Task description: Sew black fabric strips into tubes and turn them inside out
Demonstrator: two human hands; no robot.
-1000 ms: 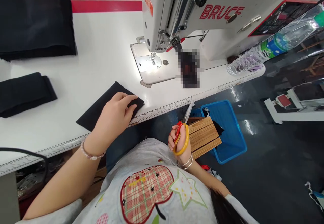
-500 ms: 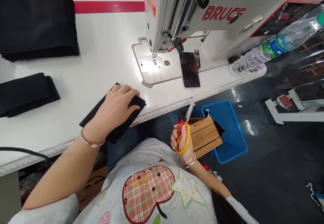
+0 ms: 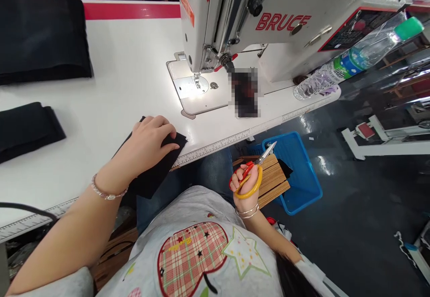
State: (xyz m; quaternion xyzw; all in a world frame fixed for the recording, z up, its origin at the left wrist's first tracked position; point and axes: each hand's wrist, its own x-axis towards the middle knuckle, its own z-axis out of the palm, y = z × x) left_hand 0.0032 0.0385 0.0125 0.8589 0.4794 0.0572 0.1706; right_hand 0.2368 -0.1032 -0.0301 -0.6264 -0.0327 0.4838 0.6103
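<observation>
My left hand (image 3: 149, 142) lies over a piece of black fabric (image 3: 152, 178) at the table's front edge, fingers curled on it and thumb along its top. Part of the cloth hangs past the edge. In front of my body, my right hand (image 3: 245, 185) is closed round the red and yellow handles of a pair of scissors (image 3: 267, 152). Their blades look closed and point up and to the right, over the blue bin. The sewing machine (image 3: 231, 23) stands beyond my hands, its presser foot above the lit needle plate (image 3: 190, 86).
Folded black cloth (image 3: 28, 126) and a larger black stack (image 3: 40, 37) lie on the left. A phone (image 3: 247, 97), partly blurred out, and a plastic bottle (image 3: 342, 66) are on the right. Below the table edge are a slatted wooden piece (image 3: 270, 178) and a blue bin (image 3: 311, 180).
The scissors have swung rightward, away from the table edge, in my right hand. My left hand remains on the black fabric. The whole view has shifted slightly.
</observation>
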